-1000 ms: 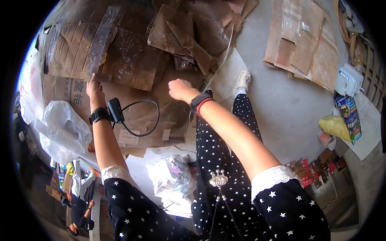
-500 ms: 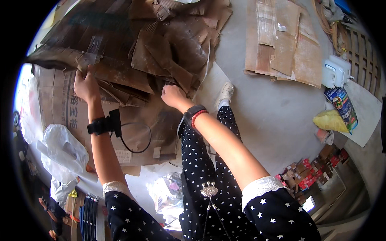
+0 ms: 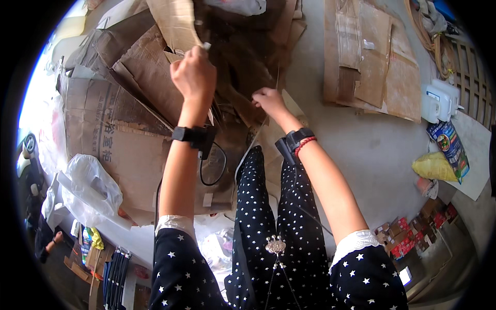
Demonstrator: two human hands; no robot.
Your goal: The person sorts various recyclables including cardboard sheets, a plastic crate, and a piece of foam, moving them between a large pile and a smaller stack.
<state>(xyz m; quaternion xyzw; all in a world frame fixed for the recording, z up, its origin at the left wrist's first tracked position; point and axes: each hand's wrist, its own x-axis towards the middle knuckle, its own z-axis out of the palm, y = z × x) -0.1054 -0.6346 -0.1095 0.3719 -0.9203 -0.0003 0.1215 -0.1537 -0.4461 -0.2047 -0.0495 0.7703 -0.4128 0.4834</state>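
Observation:
My left hand (image 3: 194, 73) is closed on the edge of a brown cardboard sheet (image 3: 173, 23), which stands raised and bent over the heap. Beneath and beside it lie several flattened, creased cardboard pieces (image 3: 147, 72). A large flattened carton (image 3: 134, 163) with dark printing is under them, towards me. To the right, my right hand (image 3: 269, 102) is closed beside the dark, crumpled cardboard (image 3: 240, 77). Its fingertips are partly hidden, so what it grips cannot be made out.
A stack of flattened cardboard (image 3: 369, 57) lies on the floor at right. Beyond it are a white jug (image 3: 439, 101), a blue bag (image 3: 449, 147) and a yellow sack (image 3: 434, 166). White plastic bags (image 3: 90, 186) lie at left. Another person's hand (image 3: 58, 237) shows at far left.
My left hand has moved right, swinging the cardboard sheet over and uncovering pieces beneath. My right hand has shifted right and slightly farther away. My footing has changed too.

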